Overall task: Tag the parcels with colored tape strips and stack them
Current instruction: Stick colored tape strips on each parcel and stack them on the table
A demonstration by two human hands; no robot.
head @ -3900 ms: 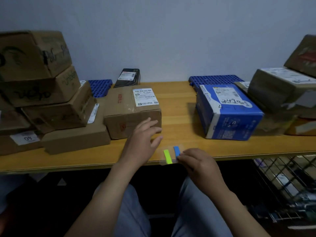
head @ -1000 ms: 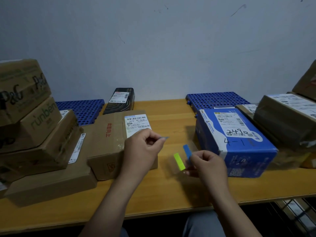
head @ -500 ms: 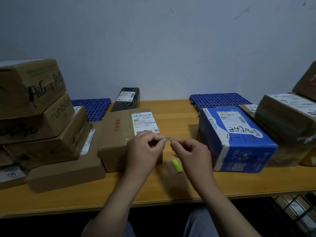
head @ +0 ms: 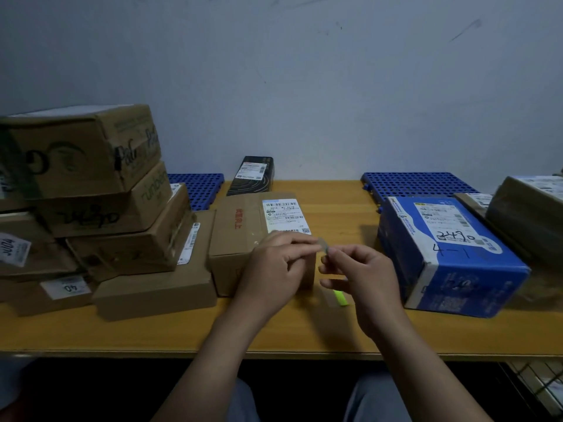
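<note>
My left hand (head: 278, 268) and my right hand (head: 362, 277) meet above the wooden table (head: 274, 333), both pinching a small tape strip (head: 323, 245) between their fingertips. A clear backing sheet with a yellow-green strip (head: 340, 297) hangs under my right hand, held by its lower fingers. Just behind my left hand lies a brown parcel (head: 240, 239) with a white shipping label. To the right stands a blue parcel (head: 447, 254) marked with handwritten numbers.
A stack of brown cartons (head: 91, 202) fills the table's left side. A black box (head: 254, 175) and two blue perforated mats (head: 417, 184) lie at the back by the wall. More brown parcels (head: 530, 214) sit at far right; a wire basket (head: 536, 388) is below.
My hands came together from apart: the right hand, which held the backing sheet with yellow and blue strips, now pinches the small strip with the left. The sheet hangs lower.
</note>
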